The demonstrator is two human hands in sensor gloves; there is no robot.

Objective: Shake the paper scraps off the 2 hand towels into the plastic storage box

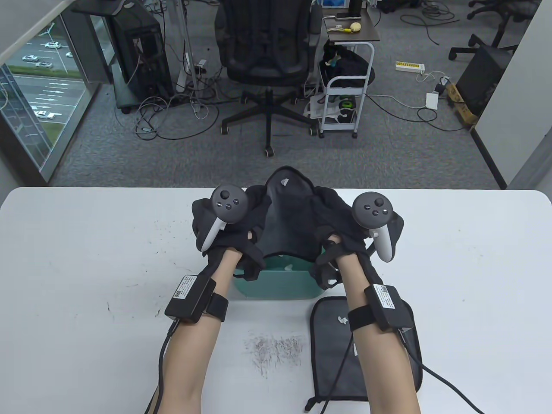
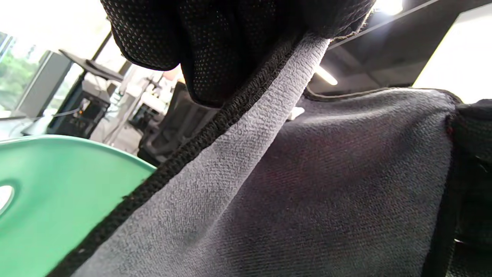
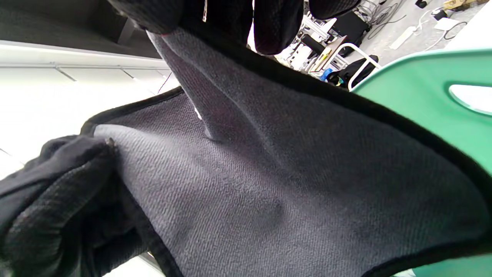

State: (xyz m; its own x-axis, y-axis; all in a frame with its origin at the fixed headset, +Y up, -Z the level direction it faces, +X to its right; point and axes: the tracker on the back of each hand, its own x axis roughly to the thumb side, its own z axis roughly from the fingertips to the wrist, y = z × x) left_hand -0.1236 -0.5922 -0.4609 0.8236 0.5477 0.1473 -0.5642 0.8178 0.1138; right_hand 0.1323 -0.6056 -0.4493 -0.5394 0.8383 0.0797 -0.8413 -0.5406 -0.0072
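Fingers of the left hand (image 1: 224, 235) curl tight on one upper edge of a dark grey hand towel (image 1: 288, 215), and the right hand (image 1: 345, 233) has the same closed grip on the opposite edge — both pinch the cloth rather than lie flat on it. In the left wrist view the gloved fingertips (image 2: 203, 57) clamp the towel's black stitched hem; in the right wrist view the right fingers (image 3: 276, 23) bunch the fabric from above, with the other glove showing at lower left.

Between the two hands the towel sags in a shallow hammock, its far edge raised and a small white scrap (image 1: 283, 181) lying near that edge. The cloth hangs directly over the green plastic storage box (image 1: 276, 284), which stands on the white counter (image 1: 86, 258) just in front of the wrists; the towel's lower part dips toward the box's opening, and pale bits show inside the box, too small to identify.

A second hand towel (image 1: 340, 345), also dark grey with black trim, lies flat on the counter just beside the box on the right, partly under the right forearm, with a white scrap (image 1: 343, 320) on it.

Grey scuff marks (image 1: 274, 347) streak the counter nearer the person. Beyond the counter stand an office chair (image 1: 268, 47) and a white cart (image 1: 345, 99) on grey carpet.
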